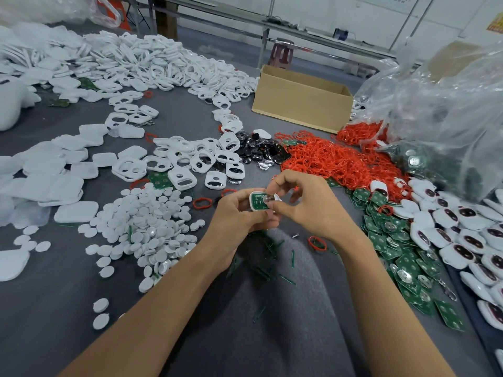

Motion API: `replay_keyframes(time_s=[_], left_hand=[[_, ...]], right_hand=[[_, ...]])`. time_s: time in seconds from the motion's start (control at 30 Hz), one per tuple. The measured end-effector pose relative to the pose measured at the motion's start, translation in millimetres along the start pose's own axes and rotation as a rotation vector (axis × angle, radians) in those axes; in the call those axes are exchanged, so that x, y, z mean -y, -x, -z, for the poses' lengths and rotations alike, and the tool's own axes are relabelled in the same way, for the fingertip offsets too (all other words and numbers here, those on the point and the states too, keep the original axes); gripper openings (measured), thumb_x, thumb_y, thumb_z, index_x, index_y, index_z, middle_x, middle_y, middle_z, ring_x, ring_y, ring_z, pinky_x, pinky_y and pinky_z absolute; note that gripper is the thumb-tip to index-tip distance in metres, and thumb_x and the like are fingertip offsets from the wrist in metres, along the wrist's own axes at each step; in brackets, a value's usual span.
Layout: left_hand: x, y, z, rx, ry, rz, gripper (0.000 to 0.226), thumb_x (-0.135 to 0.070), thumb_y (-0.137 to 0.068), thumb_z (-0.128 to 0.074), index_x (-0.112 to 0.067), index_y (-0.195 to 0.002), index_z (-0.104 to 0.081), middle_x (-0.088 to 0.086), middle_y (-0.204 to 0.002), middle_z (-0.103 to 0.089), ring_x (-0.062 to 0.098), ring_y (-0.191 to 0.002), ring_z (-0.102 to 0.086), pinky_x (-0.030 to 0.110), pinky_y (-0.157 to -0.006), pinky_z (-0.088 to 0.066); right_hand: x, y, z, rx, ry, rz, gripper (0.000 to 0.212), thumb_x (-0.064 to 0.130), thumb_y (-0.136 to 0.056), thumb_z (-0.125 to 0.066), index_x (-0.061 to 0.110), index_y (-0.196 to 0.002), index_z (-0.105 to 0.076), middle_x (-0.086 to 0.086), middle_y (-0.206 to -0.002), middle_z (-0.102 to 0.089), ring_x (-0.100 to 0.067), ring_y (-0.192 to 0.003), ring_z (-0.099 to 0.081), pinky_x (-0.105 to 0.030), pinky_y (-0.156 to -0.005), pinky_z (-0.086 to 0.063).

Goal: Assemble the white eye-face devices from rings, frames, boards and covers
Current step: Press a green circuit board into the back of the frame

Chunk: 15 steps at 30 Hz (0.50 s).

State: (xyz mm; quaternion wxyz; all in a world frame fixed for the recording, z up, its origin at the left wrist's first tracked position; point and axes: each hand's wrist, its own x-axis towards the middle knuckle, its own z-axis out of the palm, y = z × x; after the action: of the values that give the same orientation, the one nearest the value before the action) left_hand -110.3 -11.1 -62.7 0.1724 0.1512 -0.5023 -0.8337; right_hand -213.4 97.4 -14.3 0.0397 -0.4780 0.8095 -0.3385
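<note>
Gripping the white plastic frame (252, 199) with its green circuit board (258, 201) above the grey tabletop (68, 308) in my left hand (239, 219), I pinch a small shiny piece (268, 198) against it with my right hand (310, 205) and should seat it squarely.

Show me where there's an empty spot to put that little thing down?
The bare grey table near-left, below the white discs, is free. So is the middle patch between the far white frames and the nearer ones. The right side is crowded with red rings, green boards and finished devices.
</note>
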Motion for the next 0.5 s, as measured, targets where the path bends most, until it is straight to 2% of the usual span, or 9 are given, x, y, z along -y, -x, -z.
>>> replay_keyframes(time_s=[0.17, 0.27, 0.4, 0.5], left_hand=[[0.4, -0.5, -0.4, -0.001, 0.003, -0.002, 0.037, 0.017, -0.082, -0.062, 0.006, -0.116, -0.059, 0.017, -0.093, -0.071, 0.018, -0.068, -0.070, 0.027, -0.070, -0.060], [2.1, -1.2, 0.9, -0.006, 0.005, -0.005, 0.035, 0.016, -0.081, -0.063, 0.004, -0.114, -0.060, 0.018, -0.092, -0.072, 0.019, -0.069, -0.071, 0.026, -0.070, -0.060], [4.1, -2.0, 1.4, -0.009, -0.023, -0.006, 0.034, 0.017, -0.083, -0.060, 0.002, -0.113, -0.059, 0.016, -0.091, -0.073, 0.020, -0.071, -0.072, 0.025, -0.067, -0.060], [1.8, -3.5, -1.6, -0.021, -0.093, -0.026, 0.028, 0.018, -0.084, -0.058, 0.007, -0.110, -0.058, 0.015, -0.084, -0.068, 0.018, -0.068, -0.070, 0.024, -0.065, -0.058]], right_hand=[[3.1, 2.2, 6.4, -0.021, -0.029, 0.008, 0.018, 0.008, -0.076, -0.076, 0.021, -0.087, -0.069, 0.003, -0.083, -0.069, -0.011, -0.079, -0.061, -0.025, -0.067, -0.047], [4.7, 2.6, 12.2, -0.107, -0.046, 0.006, 0.016, 0.004, -0.079, -0.073, 0.016, -0.087, -0.070, 0.010, -0.078, -0.065, -0.005, -0.070, -0.058, -0.018, -0.061, -0.044], [24.2, -8.3, 9.4, -0.202, -0.088, 0.005, 0.018, 0.000, -0.082, -0.067, 0.017, -0.081, -0.069, 0.010, -0.072, -0.064, -0.008, -0.065, -0.056, -0.016, -0.061, -0.042], [59.1, -31.1, -5.2, -0.115, -0.063, 0.066, 0.018, 0.001, -0.082, -0.065, 0.018, -0.083, -0.071, 0.016, -0.072, -0.063, -0.004, -0.064, -0.055, -0.008, -0.060, -0.038]])
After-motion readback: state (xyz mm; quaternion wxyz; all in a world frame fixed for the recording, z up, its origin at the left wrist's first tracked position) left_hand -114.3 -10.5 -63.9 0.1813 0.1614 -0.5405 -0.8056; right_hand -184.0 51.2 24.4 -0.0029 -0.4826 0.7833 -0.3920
